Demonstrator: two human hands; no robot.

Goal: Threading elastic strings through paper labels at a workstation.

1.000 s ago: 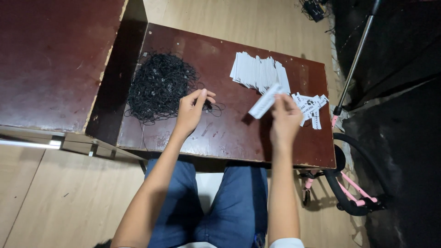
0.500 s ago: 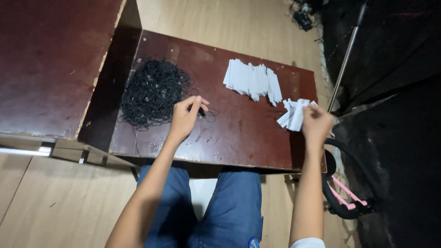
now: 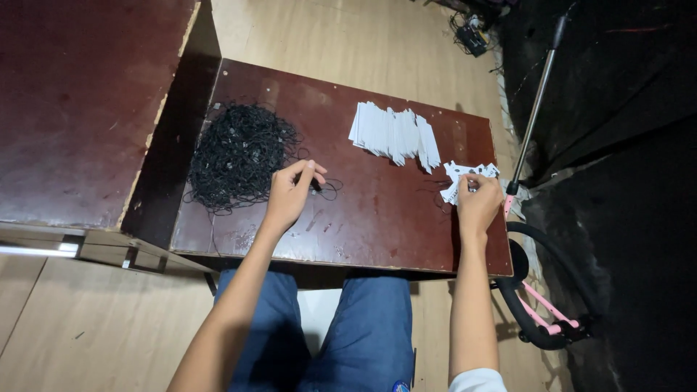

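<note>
A person in blue trousers is sitting at a small dark reddish-brown desk [image 3: 377, 232] whose glossy top is showing scuffs and pale specks near its front edge. The left hand [image 3: 290, 194] is resting on the desk near its middle, fingers curled together and pinching a thin black string [image 3: 328, 190] that is looping loosely to the right of the fingertips. Just beside that hand, toward the desk's left edge, a large tangled pile of black strings [image 3: 239, 154] is lying in a wiry, matted, roughly round mound, with stray strands trailing toward the front edge. The right hand [image 3: 478, 205] is sitting at the desk's right edge, fingers closed on the small heap of white paper tags [image 3: 459, 174], flat narrow slips lying jumbled under the fingertips. Near the desk's back edge, a neat fanned row of white tags [image 3: 396, 134] is overlapping like shingles. Beyond the right edge, a thin metal pole [image 3: 534, 116] is standing on the pale wooden floor [image 3: 348, 43].
</note>
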